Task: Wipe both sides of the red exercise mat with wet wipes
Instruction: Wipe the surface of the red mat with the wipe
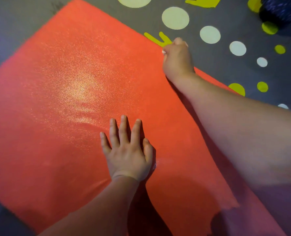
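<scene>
Judging from the head view, the red exercise mat (pixel 70 86) looked light, thin and floppy. It lay flat on the grey dotted floor (pixel 216 68), filling most of the picture, with a low ripple just ahead of the left hand and a ragged near-right corner. The surface had a fine grain with a sheen, so probably a bit slick where damp. It likely would slide or buckle under a wipe stroke unless pinned. For flipping, a long edge or a corner seemed the best place to take hold.

The left hand (pixel 127 150) lay palm down mid-mat, fingers (pixel 123 128) straight and a little apart, pressing, holding nothing.

The right hand (pixel 177 57) sat at the mat's far right edge, blurred, fingers curled tight into a fist. A scrap of white at the knuckles was probably the wet wipe (pixel 164 51), though it was too small to be sure.

A dark speckled object (pixel 281 9) sat top right, well apart.
</scene>
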Demonstrator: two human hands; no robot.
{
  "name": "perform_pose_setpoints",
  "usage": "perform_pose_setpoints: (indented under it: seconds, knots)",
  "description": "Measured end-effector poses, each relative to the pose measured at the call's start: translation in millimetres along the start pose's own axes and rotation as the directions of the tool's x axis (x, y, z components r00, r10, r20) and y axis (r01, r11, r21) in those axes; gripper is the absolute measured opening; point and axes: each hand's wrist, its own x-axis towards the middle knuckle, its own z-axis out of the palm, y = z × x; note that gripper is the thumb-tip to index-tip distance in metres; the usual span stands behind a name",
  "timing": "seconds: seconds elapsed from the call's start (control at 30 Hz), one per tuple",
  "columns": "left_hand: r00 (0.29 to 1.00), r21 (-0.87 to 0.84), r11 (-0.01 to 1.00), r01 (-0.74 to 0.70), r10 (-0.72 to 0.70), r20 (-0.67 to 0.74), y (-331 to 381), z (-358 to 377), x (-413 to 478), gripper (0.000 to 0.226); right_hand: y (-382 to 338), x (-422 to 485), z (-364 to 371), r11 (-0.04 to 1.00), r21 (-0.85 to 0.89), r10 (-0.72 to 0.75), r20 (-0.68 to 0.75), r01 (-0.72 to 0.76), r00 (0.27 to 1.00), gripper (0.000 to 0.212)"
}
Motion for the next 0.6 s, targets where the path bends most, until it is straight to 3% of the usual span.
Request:
perform_pose_setpoints:
  seconds: [0.07,0.1,0.17,0.2,0.23,0.27,0.3,0.33,0.37,0.43,0.5,0.57,0.6]
  knots:
    - [1.0,-0.006,1.0,0.0,0.0,-0.004,-0.6,-0.1,0.1,0.066,-28.2,-19.6,9.0,0.969,0.096,-0.23,0.022,0.227,0.973,0.027]
    - [1.0,-0.008,1.0,-0.001,0.001,-0.007,-0.5,-0.2,0.1,0.066,-43.6,-34.5,14.8,0.905,0.176,-0.401,0.052,0.387,0.915,0.021]
    - [1.0,-0.006,1.0,0.0,0.0,-0.014,-0.1,-0.2,0.7,0.066,-65.5,-62.9,23.9,0.708,0.264,-0.703,0.179,0.655,0.688,0.013]
    - [1.0,-0.008,1.0,0.001,-0.001,-0.015,0.2,-0.1,0.9,0.066,-68.3,-65.2,22.7,0.639,0.258,-0.769,0.236,0.725,0.594,0.013]
    - [1.0,-0.01,1.0,0.002,-0.002,-0.014,0.4,-0.2,0.9,0.066,-65.2,-57.9,20.8,0.627,0.248,-0.778,0.256,0.739,0.574,0.017]
    - [1.0,-0.012,1.0,0.001,-0.002,-0.012,0.9,-0.3,0.5,0.066,-57.3,-44.8,20.4,0.683,0.215,-0.73,0.228,0.698,0.644,0.023]
    - [1.0,-0.012,1.0,0.001,-0.001,-0.011,1.2,-0.2,0.3,0.066,-47.1,-29.9,17.6,0.784,0.18,-0.62,0.172,0.595,0.766,0.028]
    - [1.0,-0.01,1.0,0.001,-0.001,-0.012,1.2,-0.1,0.3,0.066,-35.3,-13.5,13.0,0.894,0.134,-0.443,0.111,0.428,0.89,0.032]
    - [1.0,-0.008,1.0,0.001,-0.001,-0.014,1.2,0.1,0.1,0.066,-21.8,0.9,8.1,0.968,0.062,-0.246,0.06,0.243,0.967,0.034]
    - [1.0,-0.01,1.0,-0.002,0.001,-0.02,0.8,0.5,-0.2,0.065,-4.3,13.5,7.1,0.999,-0.035,0.021,0.013,-0.02,1.0,0.031]
    - [1.0,-0.011,1.0,-0.002,0.002,-0.022,0.6,0.6,0.2,0.065,-23.2,5.1,12.6,0.998,-0.059,-0.017,0.01,0.018,1.0,0.026]
    - [1.0,-0.015,1.0,0.0,0.0,-0.02,-0.1,0.7,0.5,0.065,-56.9,-16.7,24.2,0.954,0.048,-0.297,0.049,0.295,0.954,0.022]
    - [1.0,-0.014,1.0,0.0,0.0,-0.019,-0.2,0.6,0.5,0.065,-72.6,-29.8,31.8,0.875,0.129,-0.48,0.104,0.466,0.871,0.019]
